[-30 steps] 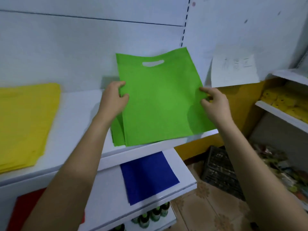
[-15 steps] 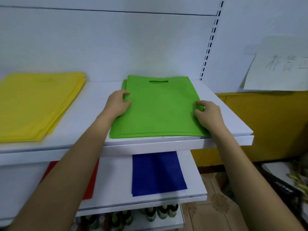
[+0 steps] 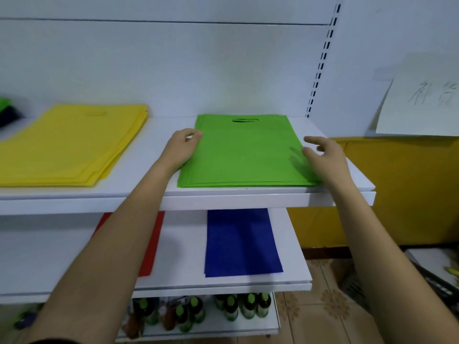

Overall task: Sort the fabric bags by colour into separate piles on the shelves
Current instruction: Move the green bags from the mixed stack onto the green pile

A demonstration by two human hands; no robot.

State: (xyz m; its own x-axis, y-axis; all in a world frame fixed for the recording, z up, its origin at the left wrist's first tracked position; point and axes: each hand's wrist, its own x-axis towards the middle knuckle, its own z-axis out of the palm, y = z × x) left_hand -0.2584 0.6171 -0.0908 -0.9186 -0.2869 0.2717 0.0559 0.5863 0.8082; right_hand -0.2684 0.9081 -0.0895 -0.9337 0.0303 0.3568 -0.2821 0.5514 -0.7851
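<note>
Between the two hands, on the white top shelf [image 3: 273,194], lies the flat pile of green non-woven fabric bags [image 3: 244,152], its die-cut handle slot facing away and its near edge close to the shelf lip. The left hand [image 3: 182,147] sits against the pile's left edge with fingers loosely bent; whether it pinches the fabric I cannot tell. The right hand [image 3: 323,155] hovers at the right edge, fingers spread and holding nothing. Well to the left of the left hand lies a pile of yellow fabric bags [image 3: 72,142]; below the forearms, on the lower shelf, lie a blue fabric bag [image 3: 241,242] and a red one [image 3: 154,244]. As I judge it, a hand dragging on its way off could skew the light top bag, or pull the pile over the lip. Beyond the right hand hangs a white paper sheet [image 3: 422,103] with handwritten characters, blurred and cut by the frame edge, so not readable.
</note>
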